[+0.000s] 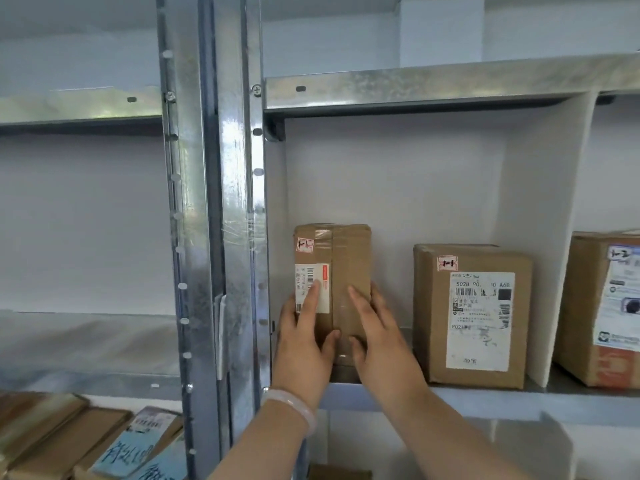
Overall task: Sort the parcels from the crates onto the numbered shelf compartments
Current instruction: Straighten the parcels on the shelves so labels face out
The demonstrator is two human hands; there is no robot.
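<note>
A pale, plain wall (pixel 86 220) stands behind the galvanised steel uprights (pixel 235 202); soft, even light falls throughout.

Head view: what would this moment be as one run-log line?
tall parcel: upright on shelf, apart from wider parcel | left hand: flat on its front | right hand: flat on its front
</note>
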